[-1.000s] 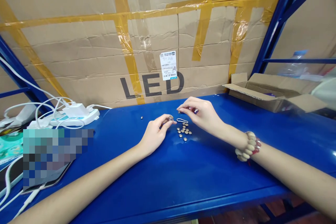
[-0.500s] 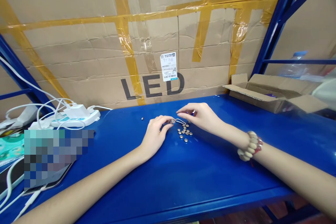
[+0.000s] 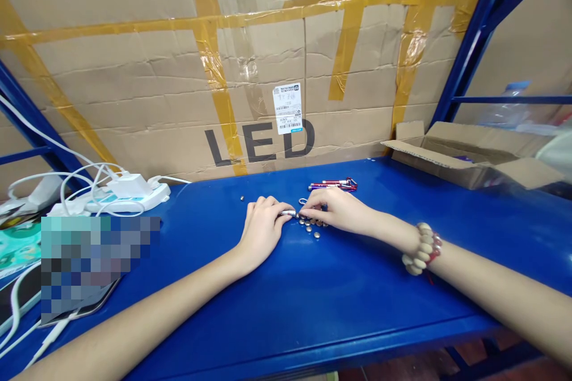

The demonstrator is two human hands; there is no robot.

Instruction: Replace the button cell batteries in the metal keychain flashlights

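Several white cables run to a power strip (image 3: 129, 193) at far left of the blue worktop (image 3: 313, 303). A lone cell (image 3: 242, 197) lies just L of the left hand (image 3: 261, 229). That hand rests on the worktop w/ fingers curled, thumb and forefinger pinching a small silver tube (image 3: 288, 213), which sticks out to the R. The tube's free end sits right at the heap of button cells (image 3: 313, 227). The right hand (image 3: 333, 211) lies palm down over the heap's far side, fingertips bunched together approx. at the tube's end; can't tell if they grip a cell. Just behind it lie thin red torches (image 3: 333, 184). Bead bracelet (image 3: 420, 248) on the R wrist. An open box (image 3: 469, 158) stands far R, and the "LED" carton (image 3: 259, 143) stands behind.
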